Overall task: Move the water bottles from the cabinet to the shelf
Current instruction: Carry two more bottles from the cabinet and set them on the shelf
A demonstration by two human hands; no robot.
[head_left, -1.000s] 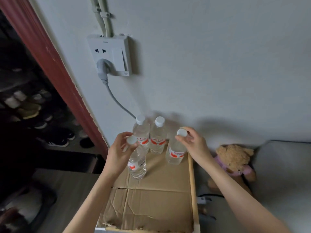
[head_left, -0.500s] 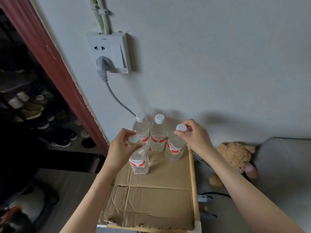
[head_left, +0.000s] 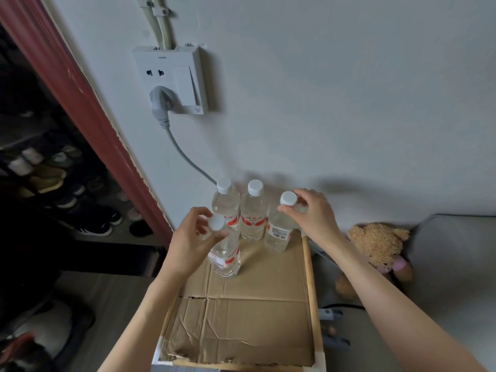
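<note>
Four water bottles stand upright on the cardboard-lined shelf [head_left: 241, 326]: the back-left bottle [head_left: 226, 208] and the back-middle bottle [head_left: 252, 213] side by side against the wall [head_left: 322, 89], the right bottle [head_left: 279, 232] near the shelf's right wooden rail [head_left: 311, 291], and the front bottle [head_left: 225, 253] alone, just ahead of the back-left one. Both forearms reach in from below, bare and angled toward the bottle tops. The left hand [head_left: 188, 242] has its grip curled round the front bottle's neck, fingertips about the white cap. The right hand [head_left: 314, 216] pinches the right bottle's cap between thumb and fingers. The near half of the cardboard is bare. Right of the rail a teddy bear [head_left: 375, 245] lies on a grey surface; above, a grey plug [head_left: 159, 103] sits in a wall socket [head_left: 171, 79].
</note>
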